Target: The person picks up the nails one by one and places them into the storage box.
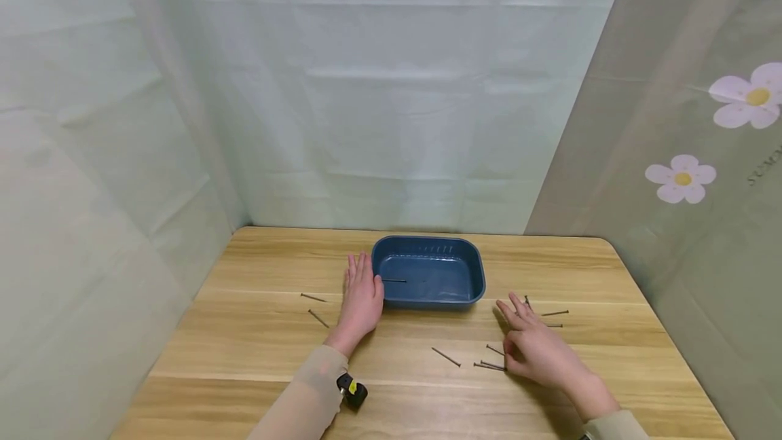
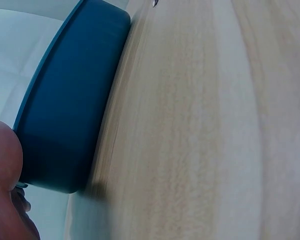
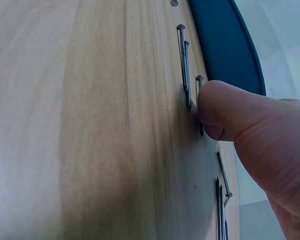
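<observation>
The left hand [image 1: 362, 297], fingers straight, rests against the left end of a dark-blue, rounded rectangular tray [image 1: 440, 284]; well apart, the right hand [image 1: 540, 353] pinches a thin grey metal nail [image 1: 495, 350] at the light wooden table [image 1: 244, 352]. Similar loose nails [image 1: 447, 357] lie near both hands, one inside the tray.

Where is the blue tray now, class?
In the head view, the blue tray is near the far edge of the table, with the left hand at its left end and the right hand off its right front corner.
</observation>
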Tool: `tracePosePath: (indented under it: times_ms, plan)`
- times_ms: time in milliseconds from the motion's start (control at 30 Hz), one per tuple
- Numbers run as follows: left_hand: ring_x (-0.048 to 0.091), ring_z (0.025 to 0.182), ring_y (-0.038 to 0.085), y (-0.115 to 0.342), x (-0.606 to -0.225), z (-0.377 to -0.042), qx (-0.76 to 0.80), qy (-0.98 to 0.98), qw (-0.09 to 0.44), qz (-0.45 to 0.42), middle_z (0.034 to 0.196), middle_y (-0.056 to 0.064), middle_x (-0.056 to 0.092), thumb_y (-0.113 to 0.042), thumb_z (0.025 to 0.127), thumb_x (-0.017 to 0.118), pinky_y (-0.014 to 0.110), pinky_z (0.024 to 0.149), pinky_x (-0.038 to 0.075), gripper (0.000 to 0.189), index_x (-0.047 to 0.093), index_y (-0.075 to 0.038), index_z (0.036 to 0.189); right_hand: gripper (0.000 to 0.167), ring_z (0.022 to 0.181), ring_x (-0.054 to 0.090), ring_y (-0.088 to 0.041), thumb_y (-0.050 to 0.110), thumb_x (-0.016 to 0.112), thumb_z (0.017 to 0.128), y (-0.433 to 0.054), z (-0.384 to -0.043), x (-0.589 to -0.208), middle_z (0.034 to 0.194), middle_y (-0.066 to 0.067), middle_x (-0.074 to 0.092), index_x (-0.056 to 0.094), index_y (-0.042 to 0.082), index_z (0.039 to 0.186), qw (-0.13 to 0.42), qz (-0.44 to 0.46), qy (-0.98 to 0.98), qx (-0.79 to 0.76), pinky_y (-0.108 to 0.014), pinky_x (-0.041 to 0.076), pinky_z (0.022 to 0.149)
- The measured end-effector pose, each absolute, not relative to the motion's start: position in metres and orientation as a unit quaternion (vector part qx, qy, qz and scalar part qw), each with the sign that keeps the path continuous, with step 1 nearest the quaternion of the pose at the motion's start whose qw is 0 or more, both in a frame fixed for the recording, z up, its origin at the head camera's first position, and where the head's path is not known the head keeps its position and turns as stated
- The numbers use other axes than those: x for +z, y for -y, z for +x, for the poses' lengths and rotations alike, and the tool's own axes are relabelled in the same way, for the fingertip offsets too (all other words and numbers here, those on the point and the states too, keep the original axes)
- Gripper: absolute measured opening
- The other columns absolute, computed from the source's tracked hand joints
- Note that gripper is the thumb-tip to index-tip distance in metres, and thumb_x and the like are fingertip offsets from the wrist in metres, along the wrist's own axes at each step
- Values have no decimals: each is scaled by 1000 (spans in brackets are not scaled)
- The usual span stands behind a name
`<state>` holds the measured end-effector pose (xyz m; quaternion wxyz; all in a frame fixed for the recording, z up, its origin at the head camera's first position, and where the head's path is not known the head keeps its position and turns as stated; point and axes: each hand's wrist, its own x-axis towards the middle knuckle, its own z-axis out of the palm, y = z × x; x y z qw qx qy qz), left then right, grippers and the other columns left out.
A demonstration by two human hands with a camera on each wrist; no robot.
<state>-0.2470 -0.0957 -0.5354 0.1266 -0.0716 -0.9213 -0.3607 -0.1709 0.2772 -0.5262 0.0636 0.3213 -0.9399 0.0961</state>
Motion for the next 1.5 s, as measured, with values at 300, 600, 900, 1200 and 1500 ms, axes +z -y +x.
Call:
tracePosePath:
  times_ms: [300, 600, 900, 1200, 1500]
  plan:
    - [10, 160, 51, 95, -534, -248, -357, 923, 125, -69, 169, 34, 27, -11, 112, 46, 66, 127, 15, 56, 33, 17, 158, 28, 151, 33, -58, 15, 82, 78, -283, -171, -530, 162, -30, 42, 58, 26, 72, 96, 312, 940, 96, -68, 34, 117]
    - [9, 160, 51, 94, -534, -246, -355, 924, 125, -71, 168, 34, 27, -10, 112, 45, 67, 126, 15, 56, 33, 18, 158, 27, 153, 29, -56, 14, 81, 79, -292, -169, -530, 166, -28, 38, 57, 27, 76, 113, 281, 945, 124, -68, 35, 117]
    - [9, 161, 51, 95, -536, -246, -352, 925, 126, -69, 169, 33, 27, -11, 112, 46, 67, 126, 15, 57, 32, 17, 159, 22, 161, 17, -46, 11, 75, 84, -287, -177, -512, 173, -20, 29, 58, 24, 81, 151, 280, 934, 163, -56, 22, 127]
    - [8, 161, 51, 97, -535, -246, -357, 923, 124, -71, 169, 33, 26, -11, 112, 45, 66, 127, 14, 56, 32, 17, 159, 19, 162, 15, -44, 15, 74, 86, -241, -208, -482, 173, -20, 27, 59, 24, 81, 157, 298, 926, 171, -65, 33, 120]
    - [10, 160, 52, 96, -537, -244, -351, 924, 130, -75, 169, 34, 27, -11, 112, 46, 68, 126, 17, 56, 32, 18, 158, 17, 163, 7, -40, 20, 75, 92, -185, -250, -477, 174, -22, 23, 64, 25, 81, 95, 328, 931, 129, -60, 26, 125]
